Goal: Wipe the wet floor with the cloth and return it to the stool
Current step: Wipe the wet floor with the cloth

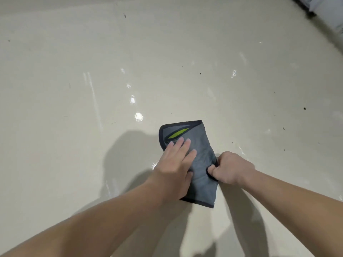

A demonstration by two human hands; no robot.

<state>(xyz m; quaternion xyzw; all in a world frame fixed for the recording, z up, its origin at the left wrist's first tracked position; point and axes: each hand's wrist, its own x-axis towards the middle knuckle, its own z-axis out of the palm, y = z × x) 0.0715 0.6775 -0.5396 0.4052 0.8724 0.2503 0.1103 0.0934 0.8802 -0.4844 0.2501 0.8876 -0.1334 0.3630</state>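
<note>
A folded grey cloth (201, 158) with a dark border and a lime-green patch lies flat on the pale floor (92, 127). My left hand (174, 164) rests palm-down on its left half, fingers spread and pressing it to the floor. My right hand (230, 168) is closed, pinching the cloth's right edge between thumb and fingers. Wet shiny spots (138, 115) glint on the floor beyond the cloth. No stool is in view.
A dark-framed object (319, 12) stands at the far top right corner. Small dark specks of dirt (304, 108) dot the floor on the right. Faint wet streaks (91, 89) run across the floor to the left.
</note>
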